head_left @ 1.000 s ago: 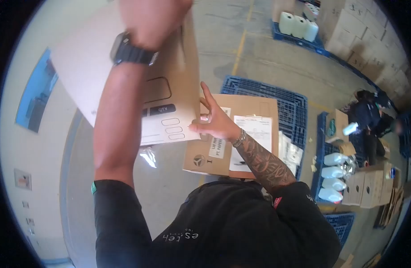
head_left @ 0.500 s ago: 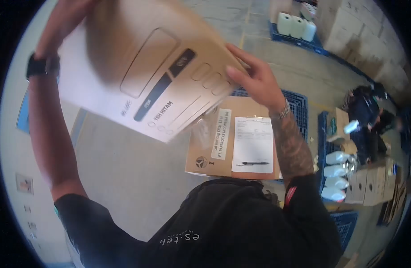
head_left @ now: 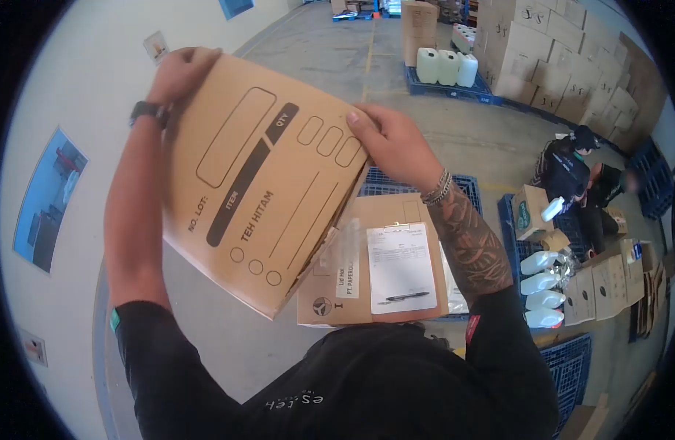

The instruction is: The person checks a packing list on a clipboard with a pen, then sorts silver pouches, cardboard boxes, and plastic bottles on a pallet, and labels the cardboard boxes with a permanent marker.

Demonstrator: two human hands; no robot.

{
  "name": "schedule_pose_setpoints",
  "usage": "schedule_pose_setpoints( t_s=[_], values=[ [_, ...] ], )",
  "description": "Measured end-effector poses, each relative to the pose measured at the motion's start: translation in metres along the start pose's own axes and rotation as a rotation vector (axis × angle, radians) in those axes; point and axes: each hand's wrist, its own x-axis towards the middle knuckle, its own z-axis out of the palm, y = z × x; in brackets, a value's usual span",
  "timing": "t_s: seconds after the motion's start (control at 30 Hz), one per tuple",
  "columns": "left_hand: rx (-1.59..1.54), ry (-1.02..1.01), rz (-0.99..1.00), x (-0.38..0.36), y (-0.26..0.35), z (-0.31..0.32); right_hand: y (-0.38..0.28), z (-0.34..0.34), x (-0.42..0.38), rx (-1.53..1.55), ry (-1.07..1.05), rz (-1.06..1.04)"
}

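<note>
A brown cardboard box [head_left: 308, 227] printed "TEH HITAM" is held up, tilted, between both my hands. My left hand [head_left: 185, 71] grips its far left edge, the fingertips partly hidden behind the box. My right hand [head_left: 392, 143] clasps its right edge, thumb on the printed face and the fingers out of sight. Just beyond the box's lower right edge lies another carton [head_left: 323, 282] with a white label. On that carton rests a clipboard [head_left: 398, 224] with a printed sheet [head_left: 401, 268] and a black pen [head_left: 403, 298].
A blue pallet [head_left: 466, 198] lies under the lower carton. At the right, two people [head_left: 568, 165] sit among white jugs [head_left: 539, 282] and open boxes [head_left: 530, 213]. Stacked cartons [head_left: 528, 51] and jerrycans [head_left: 447, 67] stand on pallets further back. A wall [head_left: 81, 95] runs along the left.
The box has come down and turned slightly in my hands, with both hands still on it. My view has tilted up, showing more of the floor and stacks behind.
</note>
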Motion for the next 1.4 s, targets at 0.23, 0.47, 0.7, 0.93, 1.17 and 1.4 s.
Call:
schedule_pose_setpoints(
  t_s=[0.23, 0.47, 0.7, 0.93, 1.17, 1.4],
  values=[
    [0.378, 0.317, 0.271, 0.023, 0.027, 0.078, 0.022, -0.001, 0.006, -0.241, 0.168, 0.154],
    [0.304, -0.562, 0.371, -0.155, 0.077, 0.021, 0.044, 0.003, 0.033, -0.432, 0.195, 0.252],
    [0.194, -0.138, 0.306, -0.154, 0.060, 0.079, 0.039, 0.000, 0.044, -0.621, 0.042, 0.261],
    [0.329, 0.019, 0.307, -0.161, 0.078, 0.097, 0.035, -0.021, 0.049, -0.516, -0.186, -0.554],
    [0.292, 0.069, 0.269, -0.154, 0.081, 0.099, 0.036, 0.015, 0.054, -0.506, -0.154, -0.462],
    [0.278, 0.104, 0.288, -0.150, 0.081, 0.104, 0.041, 0.017, 0.044, -0.450, -0.006, -0.431]
  ],
)
